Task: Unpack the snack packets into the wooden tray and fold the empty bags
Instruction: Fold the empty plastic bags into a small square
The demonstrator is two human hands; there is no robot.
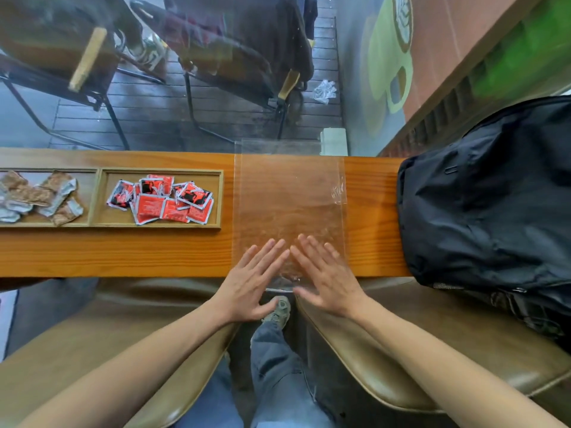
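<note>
A clear plastic bag (289, 199) lies flat across the wooden surface (123, 254), its far edge overhanging the surface toward 12 o'clock and its near edge hanging over the front toward 6 o'clock; both hands lie on its near end, side by side, fingertips almost meeting. The left hand (250, 282) has a released grip, fingers straight and spread, pressing the bag down with the fingers pointing toward 1 o'clock; the right hand (324, 276) is likewise released, flat on the plastic, fingers pointing toward 11 o'clock; neither hand grasps anything.

At 9 o'clock from the bag, just beside its left edge, sits the wooden tray (100, 197) with two compartments in view; the right compartment holds a loose heap of red packets (162, 199) with black and white printing, overlapping one another; the left compartment holds brown and silver packets (40, 196), crumpled and piled, partly cut off by the picture's edge.

At 3 o'clock a black backpack (488, 193) rests on the surface's right end, near the bag but apart from it; below the surface, at 6 o'clock, a shoe (278, 310) and a jeans leg show between two padded brown seats (432, 344).
</note>
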